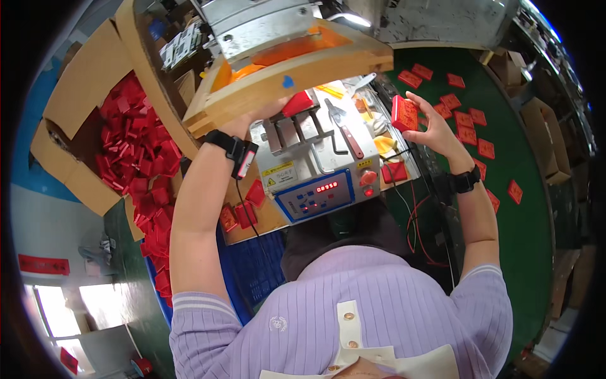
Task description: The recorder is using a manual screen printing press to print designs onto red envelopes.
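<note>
My right hand (435, 132) grips a small red box (404, 114) with gold print between thumb and fingers, at the right of the machine. My left hand (268, 112) reaches beneath the tilted wooden screen frame (297, 79), beside a plain red box (298, 103) on the metal fixture of the printing machine (315, 180). The frame covers most of its fingers, so their grip is hidden. Orange mesh (278, 54) fills the frame. A scraper with a wooden handle (351, 140) and a hex key (338, 144) lie on the machine's top.
A cardboard box (76, 145) spills many red boxes (136, 139) at the left. Several printed red pieces (467, 134) lie spread on the green surface (524, 234) at the right. Red cables (413, 221) hang by the machine; a blue crate (255, 268) sits below it.
</note>
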The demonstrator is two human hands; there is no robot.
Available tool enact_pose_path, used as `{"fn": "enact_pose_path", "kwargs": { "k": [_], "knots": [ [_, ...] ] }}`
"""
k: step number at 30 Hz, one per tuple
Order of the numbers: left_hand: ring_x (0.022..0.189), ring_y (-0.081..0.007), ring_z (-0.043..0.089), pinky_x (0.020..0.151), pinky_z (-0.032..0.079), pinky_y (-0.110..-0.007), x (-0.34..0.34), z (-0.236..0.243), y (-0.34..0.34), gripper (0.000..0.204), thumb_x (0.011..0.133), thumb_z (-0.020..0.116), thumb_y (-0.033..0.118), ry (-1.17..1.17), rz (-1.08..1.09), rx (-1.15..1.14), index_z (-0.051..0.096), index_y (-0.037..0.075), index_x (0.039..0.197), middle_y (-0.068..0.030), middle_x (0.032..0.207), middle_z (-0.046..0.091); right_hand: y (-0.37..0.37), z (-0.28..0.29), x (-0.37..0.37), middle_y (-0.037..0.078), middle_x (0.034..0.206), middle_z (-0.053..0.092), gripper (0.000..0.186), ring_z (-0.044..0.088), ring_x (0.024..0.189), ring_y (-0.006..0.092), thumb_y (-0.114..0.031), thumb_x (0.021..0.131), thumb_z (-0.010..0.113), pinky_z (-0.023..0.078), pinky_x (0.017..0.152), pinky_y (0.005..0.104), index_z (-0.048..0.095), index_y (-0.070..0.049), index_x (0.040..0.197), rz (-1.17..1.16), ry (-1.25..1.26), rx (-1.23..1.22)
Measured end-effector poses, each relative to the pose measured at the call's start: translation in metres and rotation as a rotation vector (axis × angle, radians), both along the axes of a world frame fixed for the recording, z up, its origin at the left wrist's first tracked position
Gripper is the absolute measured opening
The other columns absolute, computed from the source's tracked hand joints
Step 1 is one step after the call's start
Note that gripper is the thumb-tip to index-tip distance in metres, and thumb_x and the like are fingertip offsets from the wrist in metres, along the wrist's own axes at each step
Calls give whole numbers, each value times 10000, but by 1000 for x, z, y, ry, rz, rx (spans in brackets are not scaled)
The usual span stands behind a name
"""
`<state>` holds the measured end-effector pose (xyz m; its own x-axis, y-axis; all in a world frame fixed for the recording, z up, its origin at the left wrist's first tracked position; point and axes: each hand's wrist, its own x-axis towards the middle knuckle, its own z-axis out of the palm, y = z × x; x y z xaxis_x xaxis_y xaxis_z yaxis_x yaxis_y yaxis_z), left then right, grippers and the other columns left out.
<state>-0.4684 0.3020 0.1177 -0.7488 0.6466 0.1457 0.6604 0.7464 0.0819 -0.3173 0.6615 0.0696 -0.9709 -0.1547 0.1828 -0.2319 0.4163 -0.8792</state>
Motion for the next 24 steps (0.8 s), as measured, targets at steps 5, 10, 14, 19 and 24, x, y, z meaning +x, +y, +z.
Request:
{"fn": "enact_pose_path", "kwargs": {
  "k": [5,10,14,19,24],
  "knots": [
    [1174,-345,466,972,369,-367,35,20,24,695,883,449,544,-209,-73,57,395,-4,1307,-233,1243,494,14,-22,33,99,1371,376,864,425,1215,187,-169,665,758,353,1019,358,304,-64,1393,-106,-82,-64],
    [1272,-353,351,1053,287,-395,44,19,23,751,824,567,494,-385,-79,140,349,1,1347,-224,1367,369,24,-39,64,91,1373,386,849,414,1230,203,-211,660,762,392,987,359,328,-72,1376,-158,-30,-6],
    [1334,-322,254,1093,207,-388,28,11,16,681,880,520,436,-229,-87,47,307,26,1381,-197,1420,299,36,-62,94,130,1336,425,844,444,1206,216,-289,659,781,392,976,339,358,-42,1346,-287,-44,44],
    [1348,-317,227,1098,186,-367,16,4,10,711,882,499,473,-345,-90,78,276,38,1399,-188,1441,267,59,-85,133,163,1279,480,836,468,1185,235,-351,656,789,376,982,324,397,-14,1313,-488,-99,43],
    [1291,-308,329,1059,266,-349,17,8,15,787,852,509,542,-323,-106,13,279,16,1390,-211,1396,337,91,-102,182,126,1272,489,776,478,1163,210,-214,684,786,378,984,324,395,-30,1327,-658,-164,-9]
  ]
}}
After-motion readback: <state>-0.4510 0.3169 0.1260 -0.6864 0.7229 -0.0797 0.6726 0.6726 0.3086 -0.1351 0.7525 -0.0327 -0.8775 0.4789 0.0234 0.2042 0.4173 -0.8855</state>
